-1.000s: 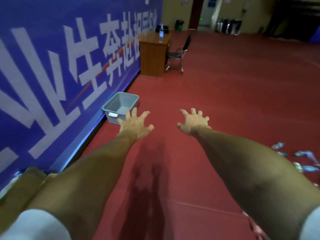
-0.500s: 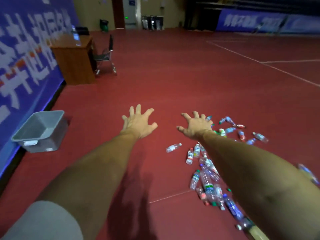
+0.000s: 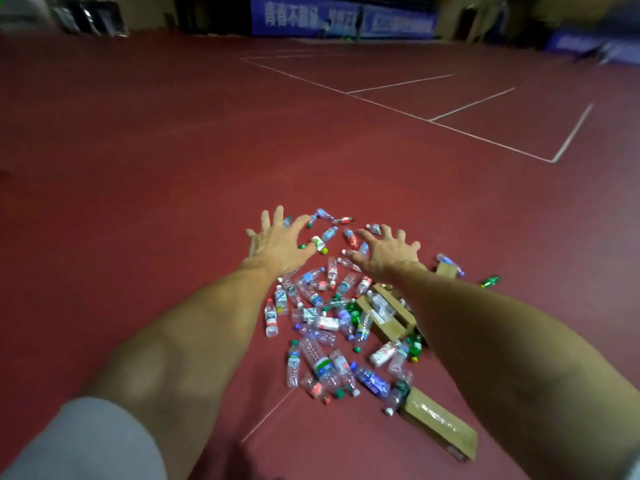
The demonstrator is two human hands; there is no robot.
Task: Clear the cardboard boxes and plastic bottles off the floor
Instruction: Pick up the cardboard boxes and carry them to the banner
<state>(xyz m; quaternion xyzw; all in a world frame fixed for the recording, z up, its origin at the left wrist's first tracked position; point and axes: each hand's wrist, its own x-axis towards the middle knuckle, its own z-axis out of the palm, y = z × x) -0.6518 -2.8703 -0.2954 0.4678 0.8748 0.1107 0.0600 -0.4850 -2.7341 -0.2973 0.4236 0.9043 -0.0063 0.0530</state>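
Observation:
Several clear plastic bottles point(image 3: 320, 365) with coloured caps and labels lie scattered in a heap on the red floor. A flat cardboard box point(image 3: 438, 422) lies at the heap's near right end, and an opened cardboard box point(image 3: 389, 315) sits in its middle. One green bottle point(image 3: 490, 281) lies apart to the right. My left hand point(image 3: 278, 245) and my right hand point(image 3: 388, 254) are stretched out above the far side of the heap, fingers spread, holding nothing.
The red sports floor point(image 3: 138, 202) spreads wide on the left and beyond the heap, with white court lines point(image 3: 429, 120) at the far right. Blue banners point(image 3: 343, 20) and dark equipment stand along the far wall.
My view has swung right: the blue wall, grey bin, desk and chair have left the frame, and the bottle heap with the boxes now lies under my outstretched hands.

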